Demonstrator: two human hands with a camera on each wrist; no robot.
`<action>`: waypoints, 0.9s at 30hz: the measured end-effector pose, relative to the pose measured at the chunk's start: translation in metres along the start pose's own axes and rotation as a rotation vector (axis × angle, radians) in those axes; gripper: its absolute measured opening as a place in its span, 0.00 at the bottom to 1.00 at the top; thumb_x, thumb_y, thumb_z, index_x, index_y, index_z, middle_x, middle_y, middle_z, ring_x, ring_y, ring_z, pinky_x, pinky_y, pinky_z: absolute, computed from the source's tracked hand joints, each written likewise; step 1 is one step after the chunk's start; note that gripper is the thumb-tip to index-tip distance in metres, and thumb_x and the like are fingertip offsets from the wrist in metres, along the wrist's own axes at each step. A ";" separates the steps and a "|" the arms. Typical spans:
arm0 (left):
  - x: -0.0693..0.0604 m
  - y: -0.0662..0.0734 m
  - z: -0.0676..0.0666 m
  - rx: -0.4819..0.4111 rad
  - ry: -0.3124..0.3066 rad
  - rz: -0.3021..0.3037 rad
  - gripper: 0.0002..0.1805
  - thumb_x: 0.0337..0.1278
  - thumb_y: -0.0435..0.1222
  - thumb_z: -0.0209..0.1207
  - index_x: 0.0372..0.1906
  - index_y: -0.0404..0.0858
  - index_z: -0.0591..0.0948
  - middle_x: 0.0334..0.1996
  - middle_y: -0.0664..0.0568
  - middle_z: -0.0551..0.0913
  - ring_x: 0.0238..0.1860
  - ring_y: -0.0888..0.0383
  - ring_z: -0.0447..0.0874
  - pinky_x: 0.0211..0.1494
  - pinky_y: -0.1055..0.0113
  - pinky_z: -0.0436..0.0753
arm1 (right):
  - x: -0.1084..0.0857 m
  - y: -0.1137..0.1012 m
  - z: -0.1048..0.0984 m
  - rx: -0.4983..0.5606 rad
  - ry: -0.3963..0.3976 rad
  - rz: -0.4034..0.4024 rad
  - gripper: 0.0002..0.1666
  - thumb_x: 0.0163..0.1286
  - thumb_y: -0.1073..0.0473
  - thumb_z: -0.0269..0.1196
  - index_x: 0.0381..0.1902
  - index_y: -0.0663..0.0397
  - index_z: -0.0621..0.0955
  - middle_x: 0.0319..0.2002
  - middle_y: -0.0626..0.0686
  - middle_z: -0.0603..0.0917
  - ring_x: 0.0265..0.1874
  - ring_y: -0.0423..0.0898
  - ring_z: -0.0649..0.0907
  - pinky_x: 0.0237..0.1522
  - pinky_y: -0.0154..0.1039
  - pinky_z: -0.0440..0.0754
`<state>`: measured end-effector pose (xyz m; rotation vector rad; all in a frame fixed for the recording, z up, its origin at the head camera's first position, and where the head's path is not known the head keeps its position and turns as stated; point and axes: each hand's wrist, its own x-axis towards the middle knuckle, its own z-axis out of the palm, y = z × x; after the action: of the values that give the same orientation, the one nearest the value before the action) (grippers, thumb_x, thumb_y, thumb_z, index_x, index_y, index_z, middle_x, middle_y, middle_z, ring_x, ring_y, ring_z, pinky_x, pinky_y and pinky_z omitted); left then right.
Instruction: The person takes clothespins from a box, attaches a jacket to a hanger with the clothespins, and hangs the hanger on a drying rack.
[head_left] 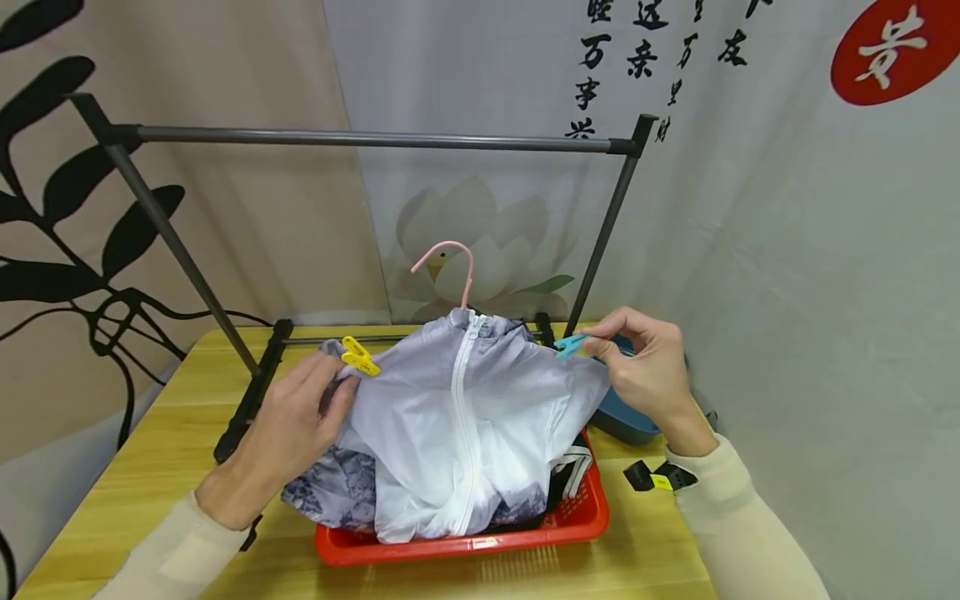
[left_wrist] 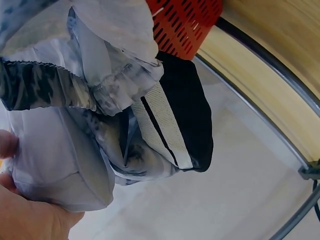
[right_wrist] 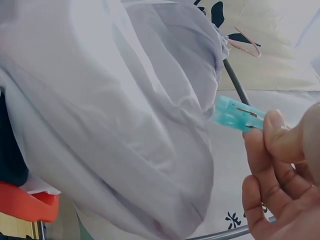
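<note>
A pale grey-and-white zip jacket (head_left: 412, 433) hangs on a hanger whose pink hook (head_left: 470, 271) rises from its collar. My left hand (head_left: 288, 425) grips the jacket's shoulder on the left, thumb and fingers on the cloth. Just above those fingers, a yellow clothespin (head_left: 360, 357) sits on the same shoulder. By the opposite shoulder, my right hand (head_left: 651, 367) pinches a light-blue clothespin (right_wrist: 232, 114) between thumb and forefinger. Its tip meets the jacket's edge in the right wrist view; whether it bites the cloth I cannot tell.
Below the jacket stands a red basket (head_left: 480, 546) with more clothes, including a black garment with white stripes (left_wrist: 192, 120). A dark metal rack (head_left: 375, 138) spans the wooden table (head_left: 187, 408). Behind my right hand is a blue container (head_left: 626, 417).
</note>
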<state>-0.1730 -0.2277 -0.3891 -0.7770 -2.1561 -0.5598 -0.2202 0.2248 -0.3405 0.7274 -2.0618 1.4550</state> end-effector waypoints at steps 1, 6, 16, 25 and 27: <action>-0.001 0.000 0.000 -0.003 0.001 0.000 0.14 0.60 0.22 0.77 0.48 0.32 0.87 0.38 0.47 0.85 0.36 0.59 0.79 0.36 0.71 0.87 | 0.000 0.001 0.001 0.001 -0.003 0.006 0.11 0.68 0.83 0.77 0.39 0.66 0.92 0.40 0.61 0.97 0.41 0.36 0.94 0.48 0.29 0.93; -0.003 0.001 -0.001 0.006 0.001 -0.005 0.15 0.60 0.22 0.77 0.50 0.33 0.87 0.40 0.46 0.86 0.37 0.59 0.81 0.37 0.68 0.90 | -0.002 0.003 0.005 0.025 -0.014 0.020 0.12 0.67 0.84 0.76 0.39 0.66 0.92 0.39 0.53 0.97 0.41 0.36 0.94 0.48 0.29 0.93; -0.001 0.001 -0.002 0.002 0.021 0.016 0.13 0.61 0.23 0.75 0.49 0.32 0.87 0.39 0.46 0.85 0.37 0.58 0.81 0.37 0.67 0.90 | -0.001 0.004 0.011 -0.002 -0.065 0.068 0.09 0.70 0.79 0.77 0.39 0.62 0.92 0.40 0.64 0.96 0.40 0.36 0.94 0.48 0.30 0.91; 0.000 0.002 0.000 0.002 0.024 0.018 0.13 0.61 0.23 0.76 0.48 0.32 0.87 0.38 0.47 0.84 0.35 0.60 0.78 0.34 0.71 0.86 | -0.003 0.005 0.010 -0.068 -0.097 0.100 0.08 0.71 0.76 0.79 0.43 0.62 0.92 0.42 0.62 0.97 0.41 0.34 0.92 0.50 0.28 0.88; 0.000 0.002 0.001 -0.002 0.028 0.020 0.13 0.62 0.24 0.75 0.49 0.32 0.87 0.38 0.46 0.85 0.35 0.59 0.79 0.35 0.71 0.85 | -0.003 0.006 0.009 -0.078 -0.119 0.100 0.10 0.73 0.75 0.78 0.48 0.62 0.92 0.44 0.61 0.97 0.43 0.34 0.91 0.53 0.27 0.88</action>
<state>-0.1724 -0.2258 -0.3889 -0.7870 -2.1205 -0.5588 -0.2228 0.2186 -0.3496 0.7038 -2.2617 1.4060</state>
